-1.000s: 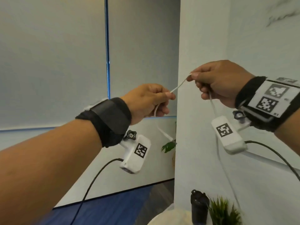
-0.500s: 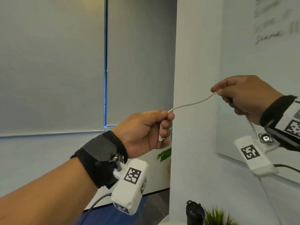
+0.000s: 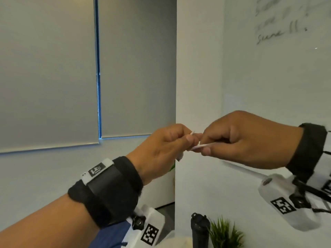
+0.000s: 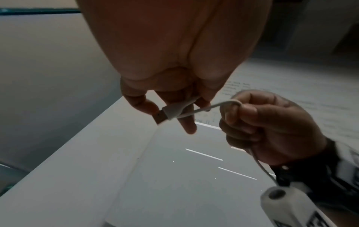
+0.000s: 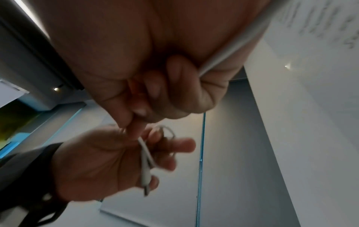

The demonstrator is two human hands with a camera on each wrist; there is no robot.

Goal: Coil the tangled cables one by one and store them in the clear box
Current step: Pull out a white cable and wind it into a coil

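Observation:
A thin white cable (image 3: pixel 200 145) runs between my two hands, held up at chest height in front of a wall. My left hand (image 3: pixel 164 145) pinches the cable near its USB plug (image 4: pixel 167 112), which sticks out below the curled fingers; the plug (image 5: pixel 145 176) also shows in the right wrist view. My right hand (image 3: pixel 241 138) grips a folded loop of the cable (image 4: pixel 233 103) right beside the left fingertips. The rest of the cable (image 4: pixel 260 165) hangs down from the right fist past the wrist. The clear box is out of view.
A black bottle (image 3: pixel 199 228) and a small green plant (image 3: pixel 223 233) stand low at the bottom middle. A white wall corner (image 3: pixel 176 86) and a whiteboard with handwriting (image 3: pixel 279 33) lie behind the hands. Grey roller blinds (image 3: pixel 46 72) cover the window at left.
My hands were spread apart with the cable stretched between them. Now the right hand has come in to the left, and the cable is folded into a loop.

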